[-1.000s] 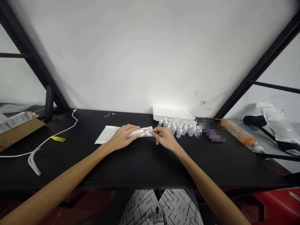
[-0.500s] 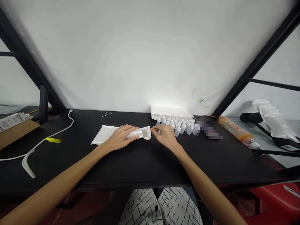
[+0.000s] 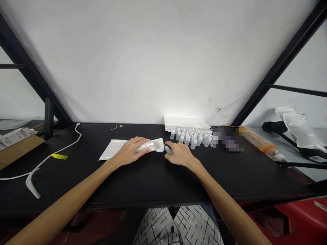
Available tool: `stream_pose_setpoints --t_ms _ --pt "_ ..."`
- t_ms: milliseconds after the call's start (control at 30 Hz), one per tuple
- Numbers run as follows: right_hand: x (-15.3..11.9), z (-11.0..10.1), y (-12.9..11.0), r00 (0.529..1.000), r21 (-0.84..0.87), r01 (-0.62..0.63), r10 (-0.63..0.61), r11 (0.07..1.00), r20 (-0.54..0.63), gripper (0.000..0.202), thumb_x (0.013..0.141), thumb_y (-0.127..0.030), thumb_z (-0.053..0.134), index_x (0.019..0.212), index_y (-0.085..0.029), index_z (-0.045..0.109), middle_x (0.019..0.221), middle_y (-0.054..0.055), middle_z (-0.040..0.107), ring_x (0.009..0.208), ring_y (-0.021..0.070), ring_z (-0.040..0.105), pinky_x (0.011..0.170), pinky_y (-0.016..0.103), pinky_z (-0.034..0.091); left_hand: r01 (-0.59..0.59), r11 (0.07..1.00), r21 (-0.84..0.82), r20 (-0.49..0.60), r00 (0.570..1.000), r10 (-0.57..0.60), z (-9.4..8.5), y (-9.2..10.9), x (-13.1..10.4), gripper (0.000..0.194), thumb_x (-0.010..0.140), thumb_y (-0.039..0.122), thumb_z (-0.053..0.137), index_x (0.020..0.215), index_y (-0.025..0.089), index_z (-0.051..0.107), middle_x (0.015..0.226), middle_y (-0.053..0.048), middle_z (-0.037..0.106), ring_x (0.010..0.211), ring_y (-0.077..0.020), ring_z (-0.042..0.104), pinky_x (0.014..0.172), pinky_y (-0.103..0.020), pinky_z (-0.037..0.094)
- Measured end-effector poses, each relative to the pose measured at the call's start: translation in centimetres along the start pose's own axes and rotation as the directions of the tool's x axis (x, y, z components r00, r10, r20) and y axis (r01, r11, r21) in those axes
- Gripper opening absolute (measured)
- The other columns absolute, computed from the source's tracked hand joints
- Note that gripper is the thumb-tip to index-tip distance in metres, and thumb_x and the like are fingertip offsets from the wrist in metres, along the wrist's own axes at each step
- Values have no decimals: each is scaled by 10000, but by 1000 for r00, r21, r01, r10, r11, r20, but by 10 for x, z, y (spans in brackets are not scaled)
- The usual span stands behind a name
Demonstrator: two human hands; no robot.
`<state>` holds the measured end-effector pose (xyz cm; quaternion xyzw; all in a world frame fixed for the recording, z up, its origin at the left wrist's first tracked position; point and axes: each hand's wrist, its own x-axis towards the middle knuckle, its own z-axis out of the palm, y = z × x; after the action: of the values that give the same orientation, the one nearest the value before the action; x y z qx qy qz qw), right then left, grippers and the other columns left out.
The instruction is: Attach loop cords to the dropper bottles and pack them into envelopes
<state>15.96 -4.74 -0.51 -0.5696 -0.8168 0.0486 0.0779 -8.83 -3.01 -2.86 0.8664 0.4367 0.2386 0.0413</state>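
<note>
My left hand (image 3: 134,149) is wrapped round a white padded packet (image 3: 150,145), whose right end sticks out toward the middle. Just right of that end, my right hand (image 3: 180,153) pinches a small translucent bottle (image 3: 168,149) between thumb and fingers, its tip close to the packet's end. Partly under my left wrist lies a flat white envelope (image 3: 111,148). Beyond my right hand stand several small translucent bottles (image 3: 193,143) with white caps, in front of a stack of white envelopes (image 3: 185,122).
A white cable (image 3: 61,148) with a yellow tag (image 3: 59,156) runs along the left of the black table (image 3: 153,185). A cardboard parcel (image 3: 22,149) sits at the far left. An orange-labelled bottle (image 3: 259,141) lies at the right, near a plastic bag (image 3: 293,126).
My right hand has moved slightly down, and a small bottle now shows between its fingers. The left hand stays on the packet. The view has shifted slightly.
</note>
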Motion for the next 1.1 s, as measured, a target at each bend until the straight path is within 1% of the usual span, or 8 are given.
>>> stream_pose_setpoints --t_ms 133,300,433,567,700,833,967,1100 --pt "-1 1 0 1000 -30 27 -27 999 6 347 782 -310 542 1109 -226 618 858 59 711 827 257 659 606 270 346 7 1000 -8 -14 1000 -7 0 0 0 526 932 591 386 1280 245 576 1268 -78 604 1135 -245 567 983 -399 456" --pt "0 2 1 989 -23 101 -103 995 -109 262 822 -258 488 1045 -211 618 834 42 711 732 214 646 552 260 285 5 1000 -4 -7 1000 -5 1 -2 0 514 932 576 401 1272 236 583 1256 -76 611 1133 -252 573 977 -397 463" --pt "0 -6 1 966 114 39 -8 993 -260 378 833 -274 500 1196 -211 583 883 25 723 729 190 640 607 264 348 11 1000 -29 -27 1000 -11 -1 0 0 508 938 560 402 1283 225 566 1266 -85 604 1141 -251 566 985 -407 456" --pt "0 -12 3 960 172 21 28 985 -279 251 867 -268 480 1007 -224 684 907 18 724 785 186 650 653 268 379 20 999 -51 -62 998 -23 -3 4 0 501 939 559 404 1279 227 563 1260 -84 608 1142 -245 563 977 -400 458" --pt "-1 -12 7 949 248 -39 113 968 -294 186 866 -303 523 943 -228 675 852 20 725 825 217 663 677 284 404 28 999 -26 -83 996 -30 -5 4 1 479 956 536 378 1267 226 570 1232 -80 629 1118 -246 573 964 -406 456" --pt "0 -9 9 913 560 -10 236 828 -333 194 921 -356 450 961 -208 568 810 25 711 715 191 670 680 301 452 23 1000 -20 -108 994 -25 -6 4 2 454 967 504 373 1245 212 582 1211 -76 639 1104 -240 576 957 -396 451" --pt "3 -5 6 943 814 158 159 559 -292 254 910 -438 481 1034 -216 471 838 36 712 684 179 669 575 268 460 -15 999 -37 -113 994 11 -4 5 2 440 966 490 391 1244 206 581 1202 -88 636 1094 -237 574 945 -391 445" --pt "5 -3 5 943 837 206 125 507 -307 273 911 -461 481 998 -207 526 812 45 710 644 163 633 534 253 435 -72 997 -7 -68 995 72 0 10 0 465 982 463 365 1319 187 526 1232 -114 602 1103 -234 556 937 -387 426"
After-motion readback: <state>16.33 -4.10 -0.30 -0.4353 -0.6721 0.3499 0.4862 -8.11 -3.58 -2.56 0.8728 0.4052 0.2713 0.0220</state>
